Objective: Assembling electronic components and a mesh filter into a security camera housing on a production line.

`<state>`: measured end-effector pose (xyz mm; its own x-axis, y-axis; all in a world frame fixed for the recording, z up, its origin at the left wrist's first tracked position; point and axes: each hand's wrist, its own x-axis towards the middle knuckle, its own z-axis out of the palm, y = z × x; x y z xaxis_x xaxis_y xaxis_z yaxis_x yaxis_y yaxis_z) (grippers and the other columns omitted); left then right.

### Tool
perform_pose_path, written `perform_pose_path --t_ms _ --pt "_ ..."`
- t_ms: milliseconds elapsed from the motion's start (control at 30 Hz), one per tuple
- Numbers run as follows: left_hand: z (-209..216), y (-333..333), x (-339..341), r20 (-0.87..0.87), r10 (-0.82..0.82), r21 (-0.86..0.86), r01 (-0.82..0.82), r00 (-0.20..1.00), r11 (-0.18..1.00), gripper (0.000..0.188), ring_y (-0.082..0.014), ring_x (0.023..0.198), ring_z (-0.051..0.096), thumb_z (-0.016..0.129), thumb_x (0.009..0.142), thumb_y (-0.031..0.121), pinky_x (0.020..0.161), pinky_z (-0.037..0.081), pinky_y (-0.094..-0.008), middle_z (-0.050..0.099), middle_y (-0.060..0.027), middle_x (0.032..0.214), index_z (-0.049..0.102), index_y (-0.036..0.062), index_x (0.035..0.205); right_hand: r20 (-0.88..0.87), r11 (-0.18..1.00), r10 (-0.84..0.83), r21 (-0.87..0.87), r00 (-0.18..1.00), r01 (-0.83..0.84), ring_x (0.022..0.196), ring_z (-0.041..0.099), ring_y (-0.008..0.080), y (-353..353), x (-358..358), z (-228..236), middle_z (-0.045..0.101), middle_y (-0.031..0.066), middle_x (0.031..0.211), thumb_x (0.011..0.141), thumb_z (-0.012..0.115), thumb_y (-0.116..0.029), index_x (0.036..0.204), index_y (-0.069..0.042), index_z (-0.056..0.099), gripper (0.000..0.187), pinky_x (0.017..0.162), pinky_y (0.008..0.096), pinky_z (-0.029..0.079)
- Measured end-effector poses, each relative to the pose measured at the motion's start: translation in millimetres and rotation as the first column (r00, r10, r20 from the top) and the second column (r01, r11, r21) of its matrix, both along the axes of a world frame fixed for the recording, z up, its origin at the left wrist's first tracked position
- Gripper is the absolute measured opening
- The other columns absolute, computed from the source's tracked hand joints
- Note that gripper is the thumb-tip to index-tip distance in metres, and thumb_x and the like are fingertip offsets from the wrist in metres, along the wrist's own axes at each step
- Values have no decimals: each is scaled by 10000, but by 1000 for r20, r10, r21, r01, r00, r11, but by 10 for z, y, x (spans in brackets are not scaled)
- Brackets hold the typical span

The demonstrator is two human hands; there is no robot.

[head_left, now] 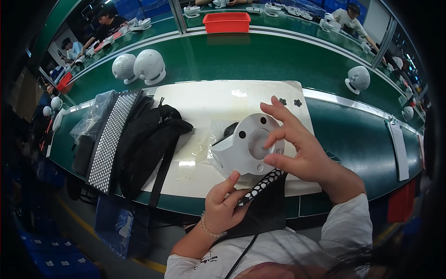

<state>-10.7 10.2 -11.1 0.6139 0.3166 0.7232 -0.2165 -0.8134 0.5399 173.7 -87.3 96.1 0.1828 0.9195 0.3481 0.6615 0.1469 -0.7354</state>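
A white fan-like device [227,156] lies on the pale board, its round base facing up. Black round pads [242,135] sit on the base near its rim, and other round recesses there look bare. My left hand [224,201] is closed on a black strip with white dots [261,187], just below the base, its thumb raised near the device's edge. Over the base's right side is my right hand [297,151], fingers apart and curved, thumb and index tips near the base. The index tip is blurred, and I see nothing between the fingers.
Left on the pale board [186,100] lie a black bag [151,135], a white-dotted sheet [109,144] and clear plastic [95,116]. White round-headed devices [149,65] stand on the green conveyor behind, near a red bin [226,22]. Other people work across it.
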Motion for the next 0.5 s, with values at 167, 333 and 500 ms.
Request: perform_pose_path --t_ms 167,333,500 --pt "5 8 -1 6 -2 -21 3 1000 1000 290 -172 622 554 688 535 13 566 449 -278 452 -150 1238 609 25 814 -131 1000 7 -12 991 -9 1324 25 358 -32 -82 -183 182 189 1407 798 610 -200 843 -90 566 127 1020 431 143" --pt "-3 15 7 7 -16 -26 16 1000 1000 321 -176 632 561 687 530 0 588 458 -288 439 -152 1247 599 16 839 -34 1000 -5 6 999 6 1320 41 368 -45 -121 -247 147 208 1410 816 588 -225 838 -98 590 129 1008 434 150" --pt "-11 6 21 16 2 -12 -2 1000 1000 326 -182 649 570 688 536 -2 609 461 -293 437 -145 1249 596 14 848 40 1000 -21 14 999 21 1320 50 366 -69 -142 -268 158 197 1411 820 578 -226 834 -94 602 135 1007 447 133"
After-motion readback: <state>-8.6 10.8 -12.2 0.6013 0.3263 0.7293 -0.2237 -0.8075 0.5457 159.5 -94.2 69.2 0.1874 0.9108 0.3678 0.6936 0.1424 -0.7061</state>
